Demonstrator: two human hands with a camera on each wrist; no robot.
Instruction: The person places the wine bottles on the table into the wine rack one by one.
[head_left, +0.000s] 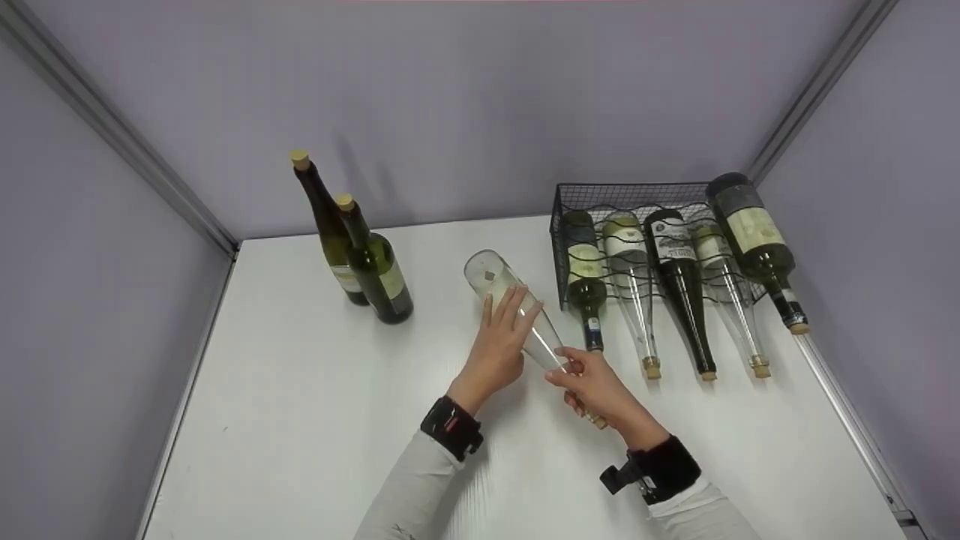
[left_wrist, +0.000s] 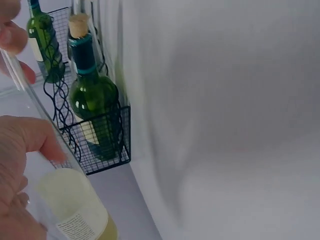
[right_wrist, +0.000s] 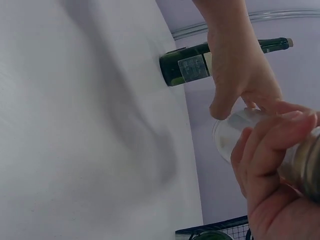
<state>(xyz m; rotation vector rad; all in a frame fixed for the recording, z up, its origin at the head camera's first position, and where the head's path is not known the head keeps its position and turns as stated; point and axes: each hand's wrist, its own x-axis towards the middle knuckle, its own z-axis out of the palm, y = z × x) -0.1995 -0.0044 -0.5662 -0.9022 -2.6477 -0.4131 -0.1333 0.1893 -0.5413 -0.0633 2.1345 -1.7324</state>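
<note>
A clear glass bottle (head_left: 541, 337) with a pale label is held tilted above the white table, its base pointing up and left in the head view. My left hand (head_left: 495, 349) holds the bottle's body, with fingers spread over the glass. Around the neck near the cork, my right hand (head_left: 596, 386) has its fingers curled. The left wrist view shows the bottle's pale label (left_wrist: 82, 225) below my left thumb side. In the right wrist view my right hand (right_wrist: 277, 175) covers much of the bottle, whose round base (right_wrist: 225, 137) shows beyond it.
To the right, a black wire rack (head_left: 556, 247) carries several corked bottles lying with necks toward me, including a dark one (head_left: 679, 277) and a large green one (head_left: 757, 240) at its right end. Two green bottles stand at the left, the shorter (head_left: 382, 274) in front of the taller (head_left: 330, 232).
</note>
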